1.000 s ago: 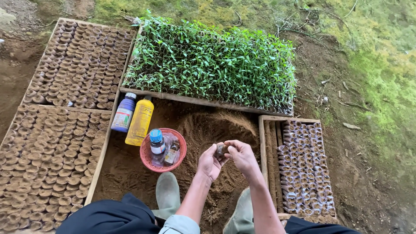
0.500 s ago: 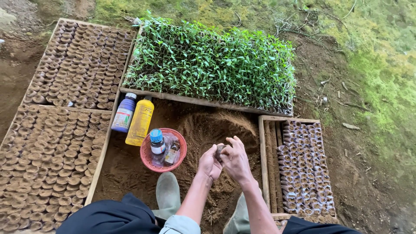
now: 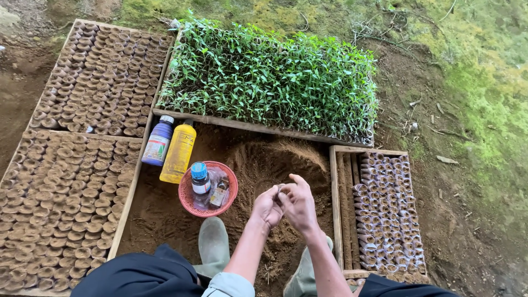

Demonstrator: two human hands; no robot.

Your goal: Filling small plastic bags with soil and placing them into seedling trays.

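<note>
My left hand and my right hand meet over a mound of brown soil, fingers pinched together around a small clear plastic seedling bag that is mostly hidden between them. To the right of my hands a wooden tray holds rows of small plastic bags filled with soil. My two green rubber boots rest on the soil below my hands.
A red basket with small bottles sits left of my hands; a yellow bottle and a purple bottle lie behind it. A box of green seedlings stands at the back. Trays of soil-filled pots fill the left.
My hands have stayed over the soil mound; the right hand has closed further over the small bag and the fingers of both hands have shifted around it.
</note>
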